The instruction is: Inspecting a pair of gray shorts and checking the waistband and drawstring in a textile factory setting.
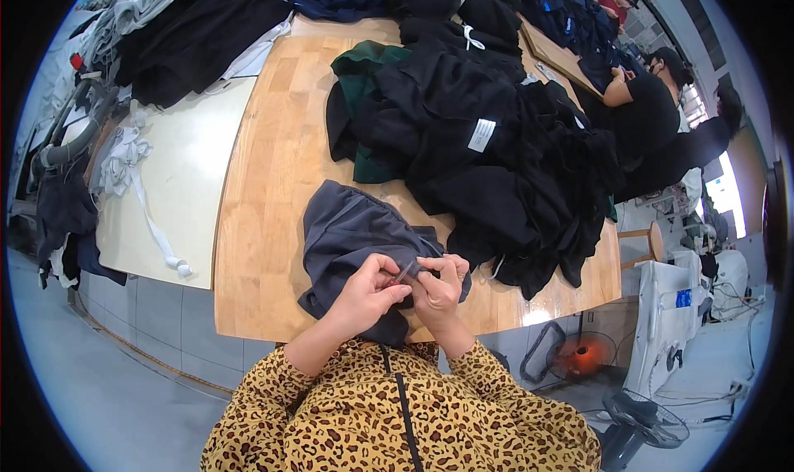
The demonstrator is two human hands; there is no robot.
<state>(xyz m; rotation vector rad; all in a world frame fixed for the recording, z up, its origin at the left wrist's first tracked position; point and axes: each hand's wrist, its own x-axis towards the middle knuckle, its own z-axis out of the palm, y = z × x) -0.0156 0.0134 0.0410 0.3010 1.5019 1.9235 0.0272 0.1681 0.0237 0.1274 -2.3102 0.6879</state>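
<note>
One garment point(346, 232) (dark grey); beneath both hands point(366, 294) point(438, 294)

Black clothes point(513, 166) are heaped on the desk point(265, 166), a green cloth point(364, 58) partly covered by them. White ribbon point(122, 159) is bunched on the pale board point(194, 158) at left. At right, a stool point(655, 244) and a grey fan point(641, 418) are seen.

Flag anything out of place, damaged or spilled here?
No spill or damage visible. Mildly untidy: on the pale table at left, a white strip trails loose from a crumpled bundle. Black garments lie jumbled rather than stacked; the grey garment is merely rumpled.
</note>
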